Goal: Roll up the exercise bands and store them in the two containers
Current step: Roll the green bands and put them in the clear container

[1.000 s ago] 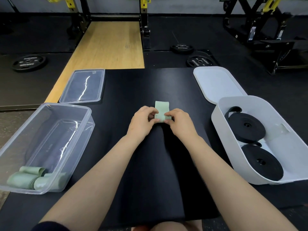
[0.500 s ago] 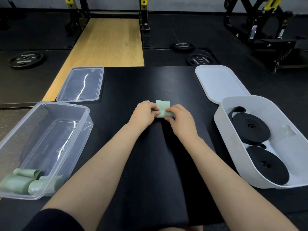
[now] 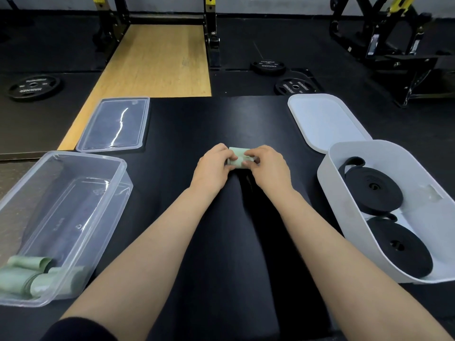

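At centre frame, on the black mat (image 3: 221, 124), both hands meet over a pale green band (image 3: 238, 159); the band is wound into a short roll lying crosswise, with a small flat end showing at its upper edge; the left hand (image 3: 212, 168) grips the roll's left end, fingers curled over the top; the right hand (image 3: 268, 168) grips the right end, its fingertips (image 3: 247, 164) pressed on the front face of the roll; both forearms run from the bottom corners of the frame up to the centre.

At lower left of the frame stands a clear container (image 3: 73, 193), rectangular and open-topped; rolled green bands (image 3: 29, 279) lie inside it at the near end, against the wall nearest the camera; their exact count cannot be told through the plastic; the clear lid (image 3: 115, 124) lies flat on the mat just beyond the container, at left of centre.

At right of the frame stands a white container (image 3: 344, 217), oval and open-topped; two black bands lie coiled flat inside it; the far black coil (image 3: 374, 188) has a loose loop at its upper left; the near black coil (image 3: 403, 249) lies just below it in the frame, the two coils touching or nearly so; the white lid (image 3: 325, 119) lies flat at upper right of the mat, its near edge hidden behind the container's rim.

Beyond the mat, a wooden platform (image 3: 157, 60) fills the upper centre-left; weight plates (image 3: 33, 86) lie on the dark floor at upper left and upper centre-right.
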